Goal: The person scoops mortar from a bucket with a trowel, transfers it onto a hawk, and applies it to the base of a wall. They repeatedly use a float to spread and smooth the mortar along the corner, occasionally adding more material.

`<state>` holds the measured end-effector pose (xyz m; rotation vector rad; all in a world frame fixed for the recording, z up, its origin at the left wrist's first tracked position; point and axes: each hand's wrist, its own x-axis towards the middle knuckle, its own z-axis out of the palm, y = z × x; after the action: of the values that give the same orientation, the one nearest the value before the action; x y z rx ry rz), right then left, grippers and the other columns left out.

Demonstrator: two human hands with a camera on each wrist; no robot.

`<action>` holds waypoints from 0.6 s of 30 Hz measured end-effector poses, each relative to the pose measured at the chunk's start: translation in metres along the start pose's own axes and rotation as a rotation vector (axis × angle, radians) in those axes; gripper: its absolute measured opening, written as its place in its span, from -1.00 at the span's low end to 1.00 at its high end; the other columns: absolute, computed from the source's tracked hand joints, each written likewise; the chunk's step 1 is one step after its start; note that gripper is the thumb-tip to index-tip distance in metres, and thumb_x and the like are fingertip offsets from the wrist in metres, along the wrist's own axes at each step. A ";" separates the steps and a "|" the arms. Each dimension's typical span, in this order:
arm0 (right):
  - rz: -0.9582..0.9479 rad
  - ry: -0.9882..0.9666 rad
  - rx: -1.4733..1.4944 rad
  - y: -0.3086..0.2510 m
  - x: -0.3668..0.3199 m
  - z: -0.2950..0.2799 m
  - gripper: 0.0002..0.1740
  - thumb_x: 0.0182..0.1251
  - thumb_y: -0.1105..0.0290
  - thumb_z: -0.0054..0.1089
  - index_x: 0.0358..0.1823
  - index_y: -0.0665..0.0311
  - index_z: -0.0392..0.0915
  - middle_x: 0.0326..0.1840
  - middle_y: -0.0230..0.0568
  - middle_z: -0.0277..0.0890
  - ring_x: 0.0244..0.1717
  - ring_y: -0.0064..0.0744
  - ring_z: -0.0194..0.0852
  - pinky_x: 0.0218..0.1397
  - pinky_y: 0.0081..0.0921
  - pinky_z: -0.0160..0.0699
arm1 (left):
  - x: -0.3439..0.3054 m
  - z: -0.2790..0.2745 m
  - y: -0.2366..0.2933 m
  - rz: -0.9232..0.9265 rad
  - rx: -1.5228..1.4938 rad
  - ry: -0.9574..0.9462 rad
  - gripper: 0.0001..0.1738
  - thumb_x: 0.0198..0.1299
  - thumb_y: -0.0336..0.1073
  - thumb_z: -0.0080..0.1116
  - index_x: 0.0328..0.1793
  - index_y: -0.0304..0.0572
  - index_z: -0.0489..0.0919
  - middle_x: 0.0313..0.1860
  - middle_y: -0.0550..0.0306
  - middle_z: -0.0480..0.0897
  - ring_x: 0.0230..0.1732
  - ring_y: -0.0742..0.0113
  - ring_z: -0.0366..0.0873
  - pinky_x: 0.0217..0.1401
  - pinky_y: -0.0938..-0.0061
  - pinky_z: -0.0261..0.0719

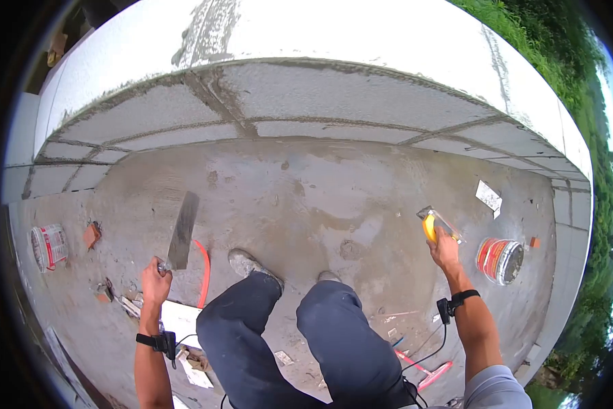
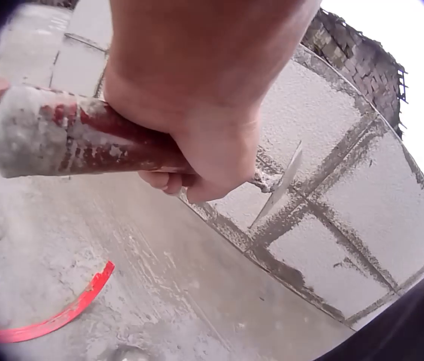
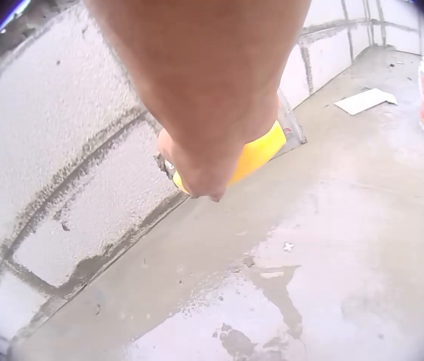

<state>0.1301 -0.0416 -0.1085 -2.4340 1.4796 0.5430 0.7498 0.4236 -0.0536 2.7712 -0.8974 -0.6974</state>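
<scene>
Red-and-white labelled bucket (image 1: 500, 260) is seen near the right hand (image 1: 445, 249), a second bucket (image 1: 49, 247) far left; print on both cannot be read. Left hand (image 1: 156, 279) is clamped round the red handle of a trowel (image 1: 182, 232), blade raised toward the block wall (image 1: 333, 95). Right hand is closed on a yellow-handled tool (image 1: 434, 225). Hands are held well apart above the concrete floor (image 1: 306, 198).

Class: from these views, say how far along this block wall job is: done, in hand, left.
Done: the block wall stands several courses high, joints mortared. In hand: the left hand grips a trowel, the right hand a yellow-handled tool. Left, probably: clearing a bucket, a red strip and brick scraps from the floor.
</scene>
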 end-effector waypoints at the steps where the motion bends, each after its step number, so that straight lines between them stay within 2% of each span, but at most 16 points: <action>1: 0.022 -0.035 0.046 0.007 -0.026 -0.020 -0.49 0.23 0.27 0.34 0.14 0.26 0.38 -0.06 0.08 0.61 -0.09 0.17 0.60 -0.02 0.01 0.54 | -0.015 -0.020 0.014 -0.012 0.033 -0.049 -0.74 -0.07 -0.42 0.19 -0.21 -0.35 0.49 -0.56 -0.21 0.56 -0.49 -0.17 0.56 -0.35 0.07 0.47; 2: 0.046 -0.069 0.093 0.014 -0.051 -0.039 -0.49 0.23 0.26 0.34 0.14 0.25 0.39 -0.06 0.08 0.62 -0.10 0.18 0.60 -0.02 0.01 0.54 | -0.030 -0.041 0.037 -0.046 0.045 -0.113 -0.72 -0.07 -0.41 0.19 -0.19 -0.36 0.50 -0.53 -0.23 0.58 -0.46 -0.16 0.58 -0.33 0.08 0.50; 3: 0.059 -0.076 0.132 0.025 -0.075 -0.054 -0.50 0.22 0.23 0.35 0.13 0.24 0.40 -0.10 0.09 0.63 -0.11 0.19 0.60 -0.02 0.02 0.54 | -0.048 -0.048 0.044 0.059 0.076 -0.062 -0.71 -0.06 -0.39 0.20 -0.18 -0.37 0.51 -0.51 -0.22 0.59 -0.46 -0.15 0.59 -0.31 0.09 0.52; 4: 0.082 -0.073 0.151 0.035 -0.100 -0.072 -0.50 0.22 0.23 0.35 0.13 0.24 0.40 -0.10 0.09 0.63 -0.11 0.19 0.60 -0.02 0.02 0.54 | -0.063 -0.062 0.064 -0.043 0.042 -0.172 -0.70 -0.06 -0.38 0.22 -0.18 -0.38 0.50 -0.52 -0.20 0.60 -0.47 -0.12 0.59 -0.31 0.11 0.54; 5: 0.101 -0.101 0.165 0.045 -0.123 -0.090 -0.49 0.22 0.22 0.35 0.14 0.23 0.41 -0.11 0.08 0.63 -0.11 0.19 0.60 -0.01 0.01 0.53 | -0.080 -0.074 0.090 -0.005 0.039 -0.177 -0.71 -0.06 -0.37 0.24 -0.21 -0.39 0.50 -0.52 -0.16 0.60 -0.47 -0.09 0.60 -0.31 0.13 0.54; 7: 0.158 -0.132 0.206 0.071 -0.167 -0.125 -0.47 0.20 0.19 0.37 0.14 0.21 0.44 -0.13 0.05 0.64 -0.10 0.18 0.60 -0.01 -0.01 0.53 | -0.109 -0.086 0.140 -0.072 -0.083 -0.267 -0.73 -0.08 -0.36 0.26 -0.28 -0.39 0.50 -0.55 -0.14 0.58 -0.47 -0.08 0.60 -0.32 0.15 0.54; 8: 0.187 -0.126 0.218 0.084 -0.188 -0.142 -0.47 0.20 0.19 0.37 0.14 0.21 0.44 -0.13 0.05 0.64 -0.10 0.18 0.60 -0.01 -0.01 0.53 | -0.120 -0.075 0.147 -0.058 -0.124 -0.317 -0.72 -0.08 -0.36 0.26 -0.28 -0.40 0.49 -0.55 -0.14 0.58 -0.45 -0.09 0.60 -0.31 0.16 0.54; 9: 0.230 -0.119 0.248 0.097 -0.209 -0.155 -0.49 0.19 0.19 0.37 0.12 0.22 0.46 -0.13 0.05 0.64 -0.10 0.18 0.60 -0.02 -0.02 0.53 | -0.133 -0.078 0.185 -0.008 -0.104 -0.329 -0.69 -0.06 -0.34 0.28 -0.25 -0.40 0.49 -0.52 -0.17 0.58 -0.42 -0.11 0.60 -0.30 0.18 0.54; 12: 0.344 -0.096 0.294 0.141 -0.267 -0.173 -0.50 0.19 0.19 0.37 0.11 0.23 0.48 -0.12 0.06 0.65 -0.09 0.17 0.61 -0.02 -0.02 0.53 | -0.162 -0.047 0.266 0.085 -0.190 -0.385 -0.65 -0.04 -0.31 0.33 -0.19 -0.35 0.48 -0.51 -0.01 0.57 -0.45 0.11 0.57 -0.27 0.24 0.55; 13: 0.380 -0.100 0.296 0.158 -0.285 -0.174 -0.50 0.20 0.18 0.36 0.11 0.23 0.47 -0.11 0.07 0.65 -0.09 0.16 0.62 -0.02 -0.01 0.54 | -0.165 -0.023 0.285 0.050 -0.223 -0.476 -0.64 -0.02 -0.32 0.35 -0.17 -0.33 0.45 -0.49 -0.01 0.57 -0.41 0.13 0.61 -0.27 0.25 0.57; 15: 0.452 -0.082 0.322 0.190 -0.318 -0.172 -0.50 0.19 0.18 0.36 0.11 0.23 0.47 -0.13 0.07 0.65 -0.10 0.17 0.62 -0.03 -0.01 0.54 | -0.175 -0.004 0.359 0.004 -0.284 -0.617 -0.60 0.00 -0.31 0.35 -0.11 -0.31 0.42 -0.47 -0.02 0.58 -0.34 0.13 0.66 -0.24 0.27 0.60; 18: 0.534 -0.067 0.338 0.238 -0.378 -0.153 -0.49 0.18 0.19 0.38 0.10 0.25 0.48 -0.17 0.09 0.66 -0.11 0.18 0.62 -0.03 -0.01 0.54 | -0.204 0.036 0.450 -0.011 -0.332 -0.688 -0.54 0.02 -0.30 0.35 -0.03 -0.31 0.39 -0.45 -0.06 0.59 -0.27 0.02 0.68 -0.17 0.21 0.62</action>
<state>-0.2108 0.0917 0.1900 -1.7484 2.0088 0.4190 0.3542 0.1780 0.1161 2.2495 -0.7587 -1.6816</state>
